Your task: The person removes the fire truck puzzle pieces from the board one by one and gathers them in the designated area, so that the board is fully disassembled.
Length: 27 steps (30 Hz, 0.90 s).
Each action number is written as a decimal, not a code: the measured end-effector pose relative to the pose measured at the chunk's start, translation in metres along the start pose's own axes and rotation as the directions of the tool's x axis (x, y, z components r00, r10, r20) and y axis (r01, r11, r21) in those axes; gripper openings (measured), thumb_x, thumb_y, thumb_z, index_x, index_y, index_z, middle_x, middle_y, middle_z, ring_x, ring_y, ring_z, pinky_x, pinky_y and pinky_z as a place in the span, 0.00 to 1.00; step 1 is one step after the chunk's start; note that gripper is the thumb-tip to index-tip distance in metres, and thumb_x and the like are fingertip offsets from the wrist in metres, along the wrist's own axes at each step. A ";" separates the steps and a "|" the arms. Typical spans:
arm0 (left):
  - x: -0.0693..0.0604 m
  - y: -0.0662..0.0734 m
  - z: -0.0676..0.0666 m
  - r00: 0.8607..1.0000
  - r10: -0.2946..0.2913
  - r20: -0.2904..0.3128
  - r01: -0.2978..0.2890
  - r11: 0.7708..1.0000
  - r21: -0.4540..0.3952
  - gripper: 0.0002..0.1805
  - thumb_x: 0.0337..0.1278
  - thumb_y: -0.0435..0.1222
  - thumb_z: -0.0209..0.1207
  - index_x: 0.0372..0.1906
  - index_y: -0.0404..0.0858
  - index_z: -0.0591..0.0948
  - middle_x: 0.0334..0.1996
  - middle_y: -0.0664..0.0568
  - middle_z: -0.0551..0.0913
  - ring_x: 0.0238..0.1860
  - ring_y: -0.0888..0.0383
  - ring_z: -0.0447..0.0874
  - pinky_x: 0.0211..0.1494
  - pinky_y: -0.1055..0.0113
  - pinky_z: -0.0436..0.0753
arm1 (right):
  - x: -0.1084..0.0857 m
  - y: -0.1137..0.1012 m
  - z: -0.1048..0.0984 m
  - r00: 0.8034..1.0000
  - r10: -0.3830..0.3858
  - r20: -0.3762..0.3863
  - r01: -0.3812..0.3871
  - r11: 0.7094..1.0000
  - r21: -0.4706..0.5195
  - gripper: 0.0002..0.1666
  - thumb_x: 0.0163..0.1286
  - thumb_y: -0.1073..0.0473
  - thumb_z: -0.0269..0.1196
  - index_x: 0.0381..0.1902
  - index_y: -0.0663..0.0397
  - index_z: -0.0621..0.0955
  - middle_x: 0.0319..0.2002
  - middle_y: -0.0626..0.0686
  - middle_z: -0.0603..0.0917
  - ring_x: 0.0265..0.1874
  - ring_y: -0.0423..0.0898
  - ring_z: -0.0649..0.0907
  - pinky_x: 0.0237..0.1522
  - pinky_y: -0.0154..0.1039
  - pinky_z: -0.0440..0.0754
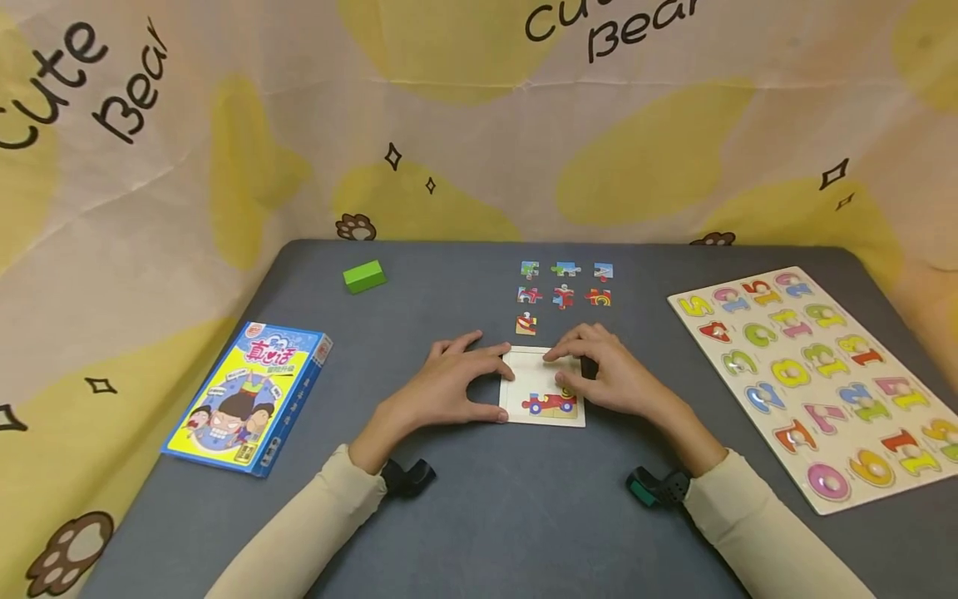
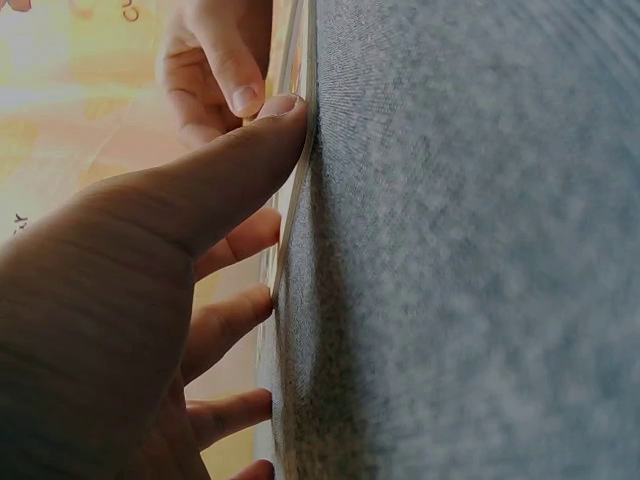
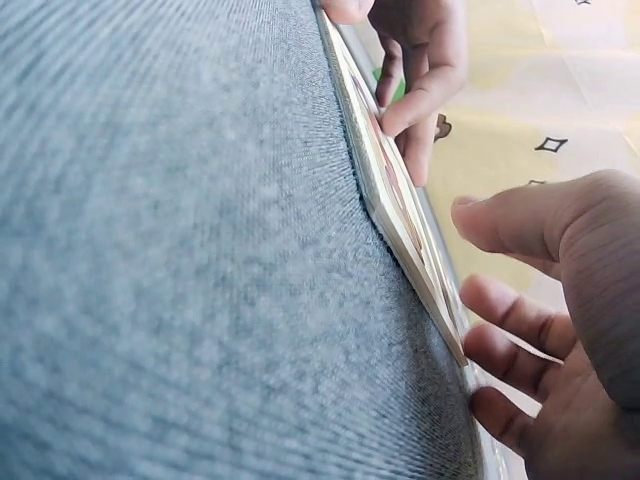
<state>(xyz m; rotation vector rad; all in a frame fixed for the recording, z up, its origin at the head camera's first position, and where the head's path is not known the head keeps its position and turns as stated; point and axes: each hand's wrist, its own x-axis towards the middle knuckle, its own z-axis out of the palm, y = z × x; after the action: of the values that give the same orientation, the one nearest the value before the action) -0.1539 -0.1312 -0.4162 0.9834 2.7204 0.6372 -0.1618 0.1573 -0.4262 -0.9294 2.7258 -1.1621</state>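
Note:
A small white puzzle tray point(image 1: 527, 364) lies flat on the table. Joined jigsaw pieces point(image 1: 546, 406) in its lower right part show a red car. My left hand point(image 1: 452, 387) is spread along the tray's left side, the thumb touching the lower left edge and a finger at the upper left. Over the tray's right side hovers my right hand point(image 1: 617, 374), its fingers bent loosely. The right wrist view shows a gap between the right thumb and fingers point(image 3: 510, 350), with nothing in it. Several loose jigsaw pieces point(image 1: 564, 297) lie in short rows beyond the tray.
On the left sits a blue and yellow card box point(image 1: 243, 399), with a green block point(image 1: 364, 277) farther back. A large number board point(image 1: 763, 366) covers the table's right side. Behind the grey table point(image 1: 509, 516) hangs a patterned cloth point(image 1: 479, 125).

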 end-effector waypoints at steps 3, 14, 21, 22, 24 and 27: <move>0.000 -0.001 0.000 1.000 0.003 0.001 -0.003 1.000 -0.008 0.26 0.52 0.58 0.72 0.56 0.60 0.82 0.77 0.59 0.67 0.81 0.38 0.51 0.72 0.37 0.54 | 0.001 0.000 0.000 1.000 -0.012 -0.001 0.012 1.000 0.021 0.16 0.65 0.60 0.70 0.51 0.47 0.88 0.48 0.49 0.83 0.46 0.47 0.74 0.48 0.47 0.72; -0.001 0.001 -0.002 1.000 0.011 0.003 -0.011 1.000 -0.021 0.25 0.52 0.57 0.72 0.56 0.59 0.82 0.77 0.58 0.67 0.81 0.37 0.50 0.72 0.37 0.53 | 0.000 0.002 0.002 0.998 0.045 -0.050 -0.046 0.999 -0.023 0.21 0.64 0.60 0.70 0.56 0.48 0.86 0.51 0.53 0.82 0.53 0.51 0.74 0.51 0.52 0.62; -0.001 0.002 -0.003 1.000 0.014 0.009 -0.014 1.000 -0.020 0.24 0.53 0.56 0.72 0.55 0.59 0.82 0.77 0.59 0.68 0.81 0.36 0.50 0.72 0.36 0.53 | -0.001 -0.002 0.001 1.000 0.003 -0.015 -0.004 0.998 -0.061 0.21 0.61 0.59 0.69 0.54 0.43 0.87 0.49 0.50 0.81 0.50 0.48 0.71 0.47 0.49 0.58; -0.001 0.002 -0.003 1.000 0.014 0.010 -0.014 1.000 -0.021 0.24 0.53 0.56 0.72 0.55 0.59 0.82 0.76 0.59 0.68 0.81 0.36 0.50 0.72 0.36 0.53 | -0.001 -0.004 0.001 1.000 -0.014 0.003 0.014 0.998 -0.064 0.20 0.61 0.59 0.69 0.52 0.42 0.88 0.48 0.48 0.82 0.49 0.47 0.71 0.47 0.49 0.57; 0.000 0.002 -0.003 1.000 0.017 0.010 -0.017 1.000 -0.018 0.24 0.53 0.57 0.72 0.55 0.58 0.82 0.76 0.59 0.68 0.81 0.37 0.50 0.71 0.36 0.53 | -0.001 -0.008 0.002 0.997 -0.058 0.051 0.062 0.996 -0.065 0.19 0.60 0.60 0.69 0.49 0.40 0.89 0.45 0.46 0.82 0.46 0.45 0.70 0.46 0.48 0.56; 0.000 0.002 -0.002 1.000 0.019 0.008 -0.019 1.000 -0.017 0.24 0.53 0.57 0.72 0.55 0.59 0.82 0.76 0.59 0.68 0.81 0.37 0.50 0.71 0.37 0.53 | -0.002 -0.014 0.004 0.985 -0.106 0.134 0.113 0.992 -0.052 0.19 0.60 0.62 0.68 0.47 0.38 0.89 0.43 0.43 0.81 0.41 0.42 0.69 0.44 0.46 0.56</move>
<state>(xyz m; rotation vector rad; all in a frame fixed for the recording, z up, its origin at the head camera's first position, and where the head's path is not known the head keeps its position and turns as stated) -0.1531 -0.1308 -0.4132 1.0075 2.6970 0.6563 -0.1518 0.1485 -0.4201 -1.1333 2.6484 -1.0012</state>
